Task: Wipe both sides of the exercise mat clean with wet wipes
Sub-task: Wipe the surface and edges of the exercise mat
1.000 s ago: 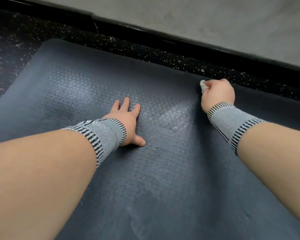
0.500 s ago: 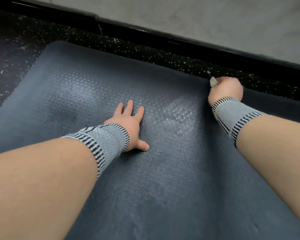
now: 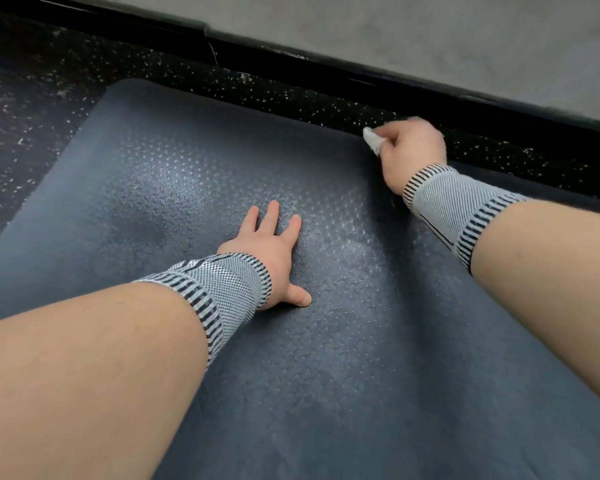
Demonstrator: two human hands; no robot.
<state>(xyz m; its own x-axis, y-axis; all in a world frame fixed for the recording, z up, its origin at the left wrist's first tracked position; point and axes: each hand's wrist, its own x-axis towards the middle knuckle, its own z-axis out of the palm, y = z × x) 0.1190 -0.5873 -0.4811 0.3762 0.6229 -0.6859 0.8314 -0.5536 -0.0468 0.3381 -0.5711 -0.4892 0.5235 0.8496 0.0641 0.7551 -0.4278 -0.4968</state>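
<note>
Right hand [image 3: 411, 150] grip clamped on the wet wipe [image 3: 373, 140], now swept back left along the exercise mat [image 3: 361, 358] far edge, upper right. Left hand [image 3: 271, 251] stays flat, fingers apart, pinning it. This side's wiping continues.

Left hand [image 3: 272, 252]: fingers straight and spread, palm flat down, forearm extended. Right hand [image 3: 411, 150]: fingers curled in a grip, arm reaching forward. Both wrists wear grey-and-black striped knitted bands [image 3: 222, 292].

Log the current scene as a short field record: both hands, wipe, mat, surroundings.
left hand: flat on the mat, fingers spread
right hand: grips the wet wipe at the mat's far edge
wet wipe: white, bunched, sticking out of the fist
exercise mat: dark, textured, lying flat
floor: black, speckled
wristbands: one on each wrist
</note>
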